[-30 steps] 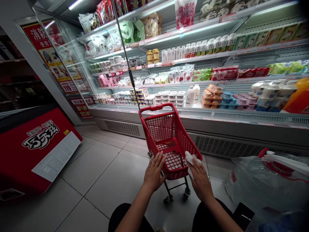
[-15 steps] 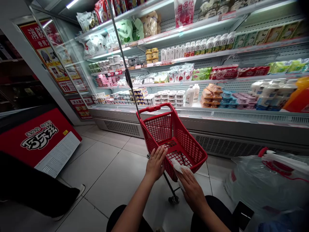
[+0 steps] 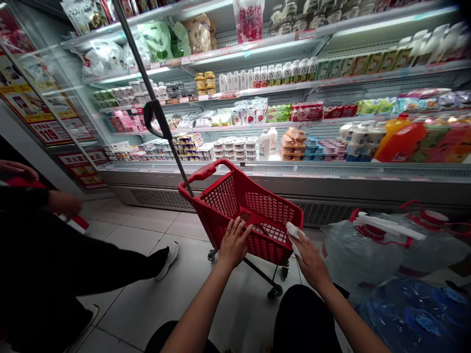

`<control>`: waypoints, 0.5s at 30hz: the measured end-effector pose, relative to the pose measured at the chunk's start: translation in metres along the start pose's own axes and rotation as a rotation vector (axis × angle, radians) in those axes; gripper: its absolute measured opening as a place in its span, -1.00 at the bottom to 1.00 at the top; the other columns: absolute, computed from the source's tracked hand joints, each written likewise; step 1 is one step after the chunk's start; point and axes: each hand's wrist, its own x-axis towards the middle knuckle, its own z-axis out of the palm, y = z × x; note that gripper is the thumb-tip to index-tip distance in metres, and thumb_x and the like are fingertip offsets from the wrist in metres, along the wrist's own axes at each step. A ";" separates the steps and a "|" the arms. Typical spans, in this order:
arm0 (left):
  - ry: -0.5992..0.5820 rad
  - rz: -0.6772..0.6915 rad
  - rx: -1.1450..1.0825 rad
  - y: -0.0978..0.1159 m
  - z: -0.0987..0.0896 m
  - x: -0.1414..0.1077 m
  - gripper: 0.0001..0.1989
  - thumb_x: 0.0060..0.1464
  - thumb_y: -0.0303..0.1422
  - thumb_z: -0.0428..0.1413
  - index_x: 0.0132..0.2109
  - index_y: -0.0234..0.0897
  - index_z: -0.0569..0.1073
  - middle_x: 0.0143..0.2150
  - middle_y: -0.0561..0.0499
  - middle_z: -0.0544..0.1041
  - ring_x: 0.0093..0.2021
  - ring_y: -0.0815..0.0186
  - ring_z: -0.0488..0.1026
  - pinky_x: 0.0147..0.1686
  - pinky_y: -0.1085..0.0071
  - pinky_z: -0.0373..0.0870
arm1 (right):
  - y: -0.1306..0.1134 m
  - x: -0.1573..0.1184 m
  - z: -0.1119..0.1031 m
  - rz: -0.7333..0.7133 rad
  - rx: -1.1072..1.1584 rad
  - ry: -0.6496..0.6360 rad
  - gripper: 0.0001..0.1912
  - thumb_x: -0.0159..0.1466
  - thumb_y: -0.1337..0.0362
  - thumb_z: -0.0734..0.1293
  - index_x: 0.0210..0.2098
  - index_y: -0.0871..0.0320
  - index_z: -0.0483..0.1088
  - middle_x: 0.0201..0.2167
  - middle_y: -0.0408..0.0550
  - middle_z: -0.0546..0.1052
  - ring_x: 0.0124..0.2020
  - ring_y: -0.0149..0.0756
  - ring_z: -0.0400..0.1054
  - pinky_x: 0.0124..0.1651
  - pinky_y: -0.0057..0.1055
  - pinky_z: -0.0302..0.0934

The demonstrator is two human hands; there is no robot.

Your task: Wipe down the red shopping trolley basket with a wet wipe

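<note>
A small red plastic shopping cart (image 3: 263,203) with a lattice basket stands on the floor before me, turned at an angle. On its near side rim rests my left hand (image 3: 234,243), fingers spread and stretched out. My right hand (image 3: 310,260) is at the cart's right end, its fingers closed around a white cloth (image 3: 294,234) that is pressed against the corner of the rim. Part of the cloth is hidden under the fingers. From the cart's handle end a grey pole (image 3: 158,115) rises at a slant.
A refrigerated display (image 3: 235,184) with dairy goods and drinks spans the back. At right are clear water jugs (image 3: 362,245) and blue bottles (image 3: 419,314). A person in dark trousers (image 3: 110,264) walks close by on the left. My knees (image 3: 300,318) are below the cart.
The cart has turned, its right end swinging away from me. My right hand has moved right along the rim with the cloth. The passer-by has come closer, and my view has shifted right.
</note>
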 end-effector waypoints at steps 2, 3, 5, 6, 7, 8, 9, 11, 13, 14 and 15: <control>-0.007 0.018 -0.002 0.009 -0.001 0.001 -0.12 0.06 -0.48 0.09 0.50 -0.06 0.06 0.44 -0.07 0.24 0.54 0.05 -0.06 0.51 -0.04 -0.24 | 0.010 0.001 -0.004 0.056 0.020 -0.009 -0.31 0.47 0.33 0.04 0.53 -0.12 -0.18 0.52 -0.20 0.02 0.50 -0.12 -0.06 0.50 0.06 -0.04; -0.012 0.025 -0.005 0.013 -0.002 0.001 -0.11 0.07 -0.47 0.08 0.52 -0.04 0.01 0.44 -0.06 0.25 0.53 0.05 -0.02 0.51 -0.06 -0.26 | 0.014 0.001 -0.006 0.082 0.030 -0.010 -0.32 0.47 0.33 0.02 0.53 -0.12 -0.16 0.52 -0.19 0.04 0.50 -0.12 -0.05 0.50 0.07 -0.04; -0.026 0.039 -0.014 0.021 -0.005 -0.003 -0.09 0.10 -0.45 0.07 0.53 -0.01 -0.07 0.41 -0.06 0.28 0.50 0.04 0.06 0.50 -0.09 -0.29 | 0.015 0.000 -0.008 0.127 0.046 0.004 -0.35 0.48 0.32 0.01 0.52 -0.12 -0.12 0.50 -0.18 0.10 0.49 -0.11 -0.02 0.48 0.08 0.00; -0.034 0.045 -0.021 0.025 -0.007 -0.006 -0.09 0.11 -0.44 0.06 0.54 -0.01 -0.10 0.40 -0.06 0.30 0.49 0.05 0.08 0.50 -0.09 -0.30 | 0.012 -0.001 -0.008 0.138 0.049 0.015 -0.36 0.49 0.31 0.02 0.52 -0.12 -0.11 0.49 -0.16 0.13 0.49 -0.10 0.00 0.47 0.09 0.03; -0.040 0.047 -0.030 0.029 -0.009 -0.009 -0.08 0.12 -0.43 0.06 0.54 -0.02 -0.13 0.39 -0.05 0.31 0.48 0.05 0.08 0.50 -0.08 -0.31 | 0.007 -0.002 -0.007 0.137 0.049 0.026 -0.36 0.49 0.29 0.03 0.52 -0.12 -0.11 0.48 -0.15 0.15 0.48 -0.08 0.01 0.45 0.10 0.05; -0.044 0.046 -0.037 0.034 -0.011 -0.012 -0.07 0.12 -0.42 0.06 0.55 -0.03 -0.15 0.39 -0.05 0.32 0.49 0.06 0.07 0.51 -0.06 -0.31 | -0.002 -0.002 -0.006 0.123 0.044 0.036 -0.35 0.48 0.29 0.05 0.52 -0.11 -0.12 0.48 -0.14 0.16 0.48 -0.07 0.02 0.45 0.11 0.06; -0.046 0.042 -0.043 0.039 -0.013 -0.016 -0.06 0.12 -0.41 0.06 0.55 -0.05 -0.17 0.40 -0.05 0.31 0.50 0.07 0.05 0.51 -0.04 -0.32 | -0.013 -0.003 -0.005 0.094 0.037 0.043 -0.33 0.47 0.31 0.07 0.53 -0.11 -0.14 0.49 -0.13 0.14 0.48 -0.06 0.02 0.45 0.13 0.05; -0.045 0.032 -0.046 0.048 -0.017 -0.022 -0.04 0.11 -0.39 0.07 0.55 -0.09 -0.20 0.44 -0.05 0.26 0.52 0.07 0.01 0.51 -0.02 -0.33 | -0.040 -0.002 -0.001 0.004 0.025 0.048 -0.26 0.44 0.37 0.08 0.54 -0.09 -0.20 0.51 -0.13 0.07 0.49 -0.06 -0.01 0.47 0.13 -0.01; -0.043 0.041 -0.044 0.055 -0.021 -0.026 -0.03 0.10 -0.39 0.06 0.55 -0.14 -0.22 0.50 -0.04 0.17 0.53 0.07 -0.02 0.51 -0.01 -0.33 | -0.066 0.000 0.003 -0.075 0.020 0.045 -0.20 0.40 0.43 0.10 0.54 -0.08 -0.25 0.53 -0.14 0.00 0.50 -0.08 -0.03 0.49 0.10 -0.06; -0.044 0.057 -0.046 0.056 -0.023 -0.027 -0.04 0.11 -0.40 0.05 0.55 -0.16 -0.23 0.52 -0.03 0.12 0.53 0.09 -0.03 0.51 0.02 -0.31 | -0.076 0.001 0.003 -0.100 0.020 0.045 -0.17 0.38 0.45 0.10 0.54 -0.06 -0.28 0.54 -0.14 -0.02 0.50 -0.09 -0.04 0.49 0.09 -0.06; -0.043 0.076 -0.048 0.055 -0.026 -0.027 -0.04 0.11 -0.40 0.05 0.55 -0.18 -0.23 0.54 -0.01 0.07 0.54 0.11 -0.04 0.51 0.06 -0.27 | -0.083 0.002 0.002 -0.116 0.019 0.043 -0.15 0.37 0.47 0.11 0.54 -0.05 -0.29 0.54 -0.14 -0.04 0.50 -0.10 -0.04 0.49 0.07 -0.05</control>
